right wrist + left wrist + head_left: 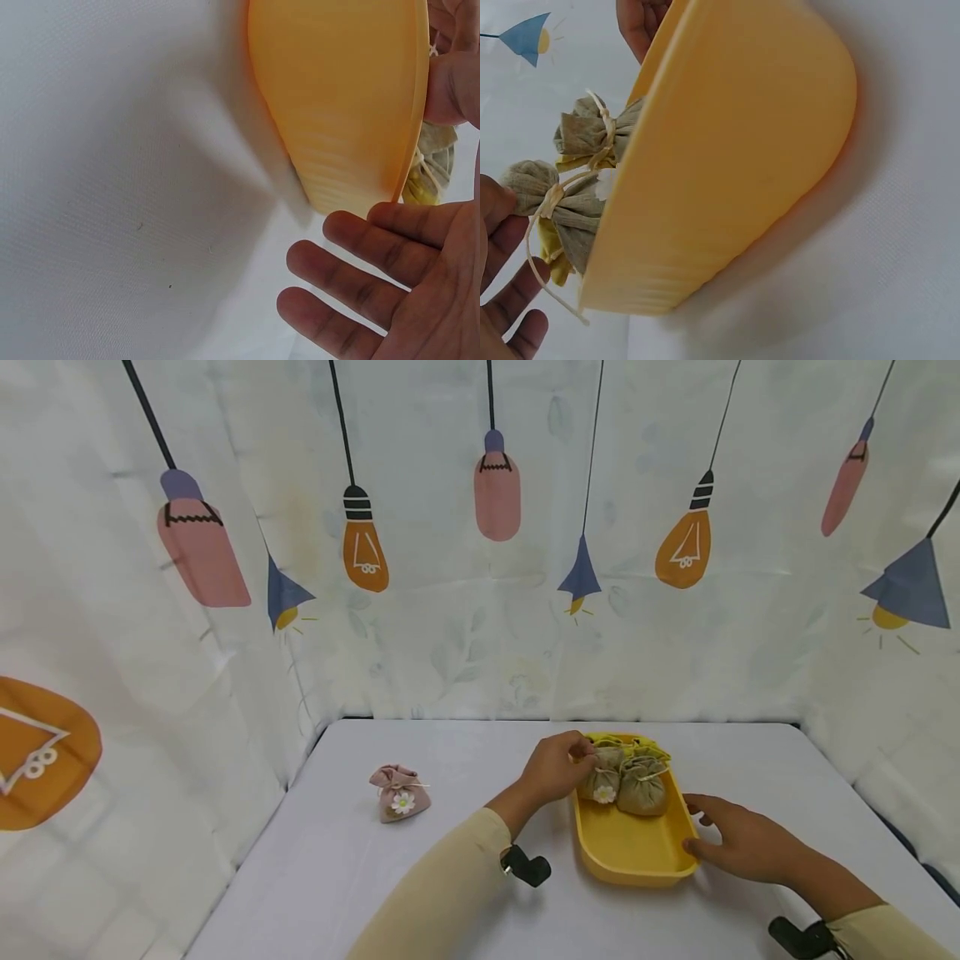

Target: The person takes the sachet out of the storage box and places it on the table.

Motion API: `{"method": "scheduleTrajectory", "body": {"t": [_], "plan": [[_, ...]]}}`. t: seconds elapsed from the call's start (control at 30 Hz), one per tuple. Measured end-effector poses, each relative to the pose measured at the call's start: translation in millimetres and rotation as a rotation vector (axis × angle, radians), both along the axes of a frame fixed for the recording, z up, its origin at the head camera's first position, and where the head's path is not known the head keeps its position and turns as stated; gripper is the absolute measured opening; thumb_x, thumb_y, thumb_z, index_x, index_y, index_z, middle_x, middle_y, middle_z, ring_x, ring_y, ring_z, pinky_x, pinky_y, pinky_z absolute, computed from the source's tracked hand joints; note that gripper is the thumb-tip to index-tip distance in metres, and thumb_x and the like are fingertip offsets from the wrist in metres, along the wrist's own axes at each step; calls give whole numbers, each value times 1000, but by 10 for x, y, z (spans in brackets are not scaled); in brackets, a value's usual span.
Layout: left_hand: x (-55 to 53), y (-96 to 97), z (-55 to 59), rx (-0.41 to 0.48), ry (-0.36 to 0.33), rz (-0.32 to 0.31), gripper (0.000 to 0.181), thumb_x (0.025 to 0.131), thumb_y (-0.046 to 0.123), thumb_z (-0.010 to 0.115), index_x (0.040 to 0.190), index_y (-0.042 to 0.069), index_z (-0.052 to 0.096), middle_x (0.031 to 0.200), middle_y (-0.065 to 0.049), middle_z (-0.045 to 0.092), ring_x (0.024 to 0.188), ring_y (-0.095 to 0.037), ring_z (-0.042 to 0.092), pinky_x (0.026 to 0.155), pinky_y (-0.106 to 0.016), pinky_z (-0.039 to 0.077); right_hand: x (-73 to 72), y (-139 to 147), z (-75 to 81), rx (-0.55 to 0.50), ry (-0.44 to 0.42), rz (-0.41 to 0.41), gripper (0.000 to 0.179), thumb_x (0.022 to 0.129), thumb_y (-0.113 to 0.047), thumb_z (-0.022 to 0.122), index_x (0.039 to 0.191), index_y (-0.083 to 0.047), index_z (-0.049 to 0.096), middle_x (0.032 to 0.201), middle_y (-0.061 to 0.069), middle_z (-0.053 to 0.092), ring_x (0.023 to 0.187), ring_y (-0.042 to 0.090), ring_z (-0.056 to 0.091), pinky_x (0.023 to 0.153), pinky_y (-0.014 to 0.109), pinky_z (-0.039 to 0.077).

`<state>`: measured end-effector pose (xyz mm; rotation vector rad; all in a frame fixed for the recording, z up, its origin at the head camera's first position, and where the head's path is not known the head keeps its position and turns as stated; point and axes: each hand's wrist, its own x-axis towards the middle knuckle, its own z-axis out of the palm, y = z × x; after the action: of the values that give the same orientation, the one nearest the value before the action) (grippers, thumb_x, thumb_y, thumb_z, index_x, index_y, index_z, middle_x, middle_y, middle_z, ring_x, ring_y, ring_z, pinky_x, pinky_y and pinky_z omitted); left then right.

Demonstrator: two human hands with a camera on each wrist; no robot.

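Observation:
A yellow tray stands on the table with two grey-green drawstring pouches in it, and yellow cloth lies behind them. My left hand pinches the gathered top of the left pouch, which bears a white flower. Its cord hangs past the fingers in the left wrist view. Beside it sits the right pouch, tied with a light cord. At the tray's right side, my right hand has its thumb against the rim, fingers extended along the outside in the right wrist view.
A pink drawstring pouch with a white flower lies on the left part of the white table. Behind the table hangs a pale curtain printed with lamps. Each wrist carries a small black camera.

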<state>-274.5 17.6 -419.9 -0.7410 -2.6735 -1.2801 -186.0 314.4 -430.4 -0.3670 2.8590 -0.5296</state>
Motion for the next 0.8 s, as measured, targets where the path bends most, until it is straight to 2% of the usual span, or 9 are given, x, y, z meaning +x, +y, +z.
{"method": "scheduleTrajectory", "body": {"t": [0.2, 0.5, 0.8], "plan": [[4, -46, 63, 84, 9, -24, 5, 99, 22, 69, 97, 18, 68, 90, 13, 65, 88, -5, 60, 79, -24, 51, 9, 0, -16, -1, 12, 8, 81, 89, -54, 74, 145, -1, 50, 130, 14, 63, 110, 33, 64, 82, 56, 54], [28, -134, 174, 133, 20, -63, 6, 100, 26, 70, 99, 20, 71, 90, 14, 67, 88, -2, 61, 85, -28, 49, 6, 12, -24, -3, 15, 12, 80, 90, -54, 73, 146, -2, 50, 132, 13, 62, 111, 33, 63, 82, 57, 54], [57, -216, 260, 223, 49, -45, 7, 100, 24, 70, 99, 17, 70, 91, 11, 67, 89, -5, 61, 83, -27, 49, 15, 9, -19, -5, 23, 16, 80, 90, -54, 73, 145, -2, 50, 130, 13, 62, 110, 33, 64, 82, 56, 54]]}}
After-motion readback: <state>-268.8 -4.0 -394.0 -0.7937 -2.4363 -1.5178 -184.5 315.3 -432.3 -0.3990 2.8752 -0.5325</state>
